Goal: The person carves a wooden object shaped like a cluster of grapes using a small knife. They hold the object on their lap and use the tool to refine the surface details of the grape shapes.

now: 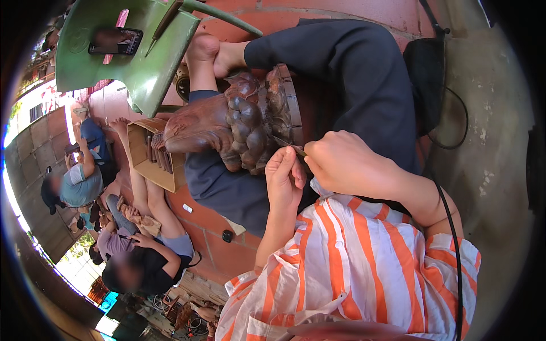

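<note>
A dark brown wood carving [242,128] with rounded, bulging lumps lies across my lap between my bent legs. My right hand [344,159] is closed in a fist around a thin, narrow tool [282,142], whose slim end reaches the carving's lower side. Close beside it, my left hand [286,173] has thumb and forefinger pinched together at the same tool. The fingers hide most of the tool, so its exact kind is unclear.
A green plastic chair [74,62] at upper left bears a phone [116,42] and a slim chisel-like tool [165,25]. A cardboard box [151,170] of handled tools stands beside the carving. Other people sit on the left. A black cable [455,256] hangs over my right arm.
</note>
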{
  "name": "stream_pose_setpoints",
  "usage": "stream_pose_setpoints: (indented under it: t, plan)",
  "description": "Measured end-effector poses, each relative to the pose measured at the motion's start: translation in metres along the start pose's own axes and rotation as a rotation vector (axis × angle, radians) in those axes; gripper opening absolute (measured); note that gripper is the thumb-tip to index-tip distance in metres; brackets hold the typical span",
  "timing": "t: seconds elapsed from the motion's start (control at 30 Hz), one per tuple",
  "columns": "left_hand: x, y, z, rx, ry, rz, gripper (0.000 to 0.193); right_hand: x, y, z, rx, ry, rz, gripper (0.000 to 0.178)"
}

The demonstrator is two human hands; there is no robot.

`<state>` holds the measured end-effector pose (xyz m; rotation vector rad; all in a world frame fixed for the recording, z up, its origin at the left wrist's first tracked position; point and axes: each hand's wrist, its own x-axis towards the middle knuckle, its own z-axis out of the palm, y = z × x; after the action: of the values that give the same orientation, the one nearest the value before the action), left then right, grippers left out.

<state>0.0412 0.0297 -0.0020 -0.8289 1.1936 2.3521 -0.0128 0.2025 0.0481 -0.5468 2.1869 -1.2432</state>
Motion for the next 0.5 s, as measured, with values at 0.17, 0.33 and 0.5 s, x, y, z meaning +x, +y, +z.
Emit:
stream_pose_setpoints:
  t: [0.17,0.33,0.5]
  plan:
    - [-0.003,0.002,-0.006,-0.017,-0.037,0.04,0.019,0.004,-0.003,0.006,0.086,0.016,-0.095,0.019]
    - [-0.023,0.01,0.0,0.011,-0.092,0.084,0.019,-0.008,-0.004,-0.006,0.012,-0.062,-0.069,0.016]
    - [0.0,0.0,-0.004,-0.075,-0.073,-0.003,0.019,0.001,-0.004,-0.003,0.006,0.045,-0.066,0.012]
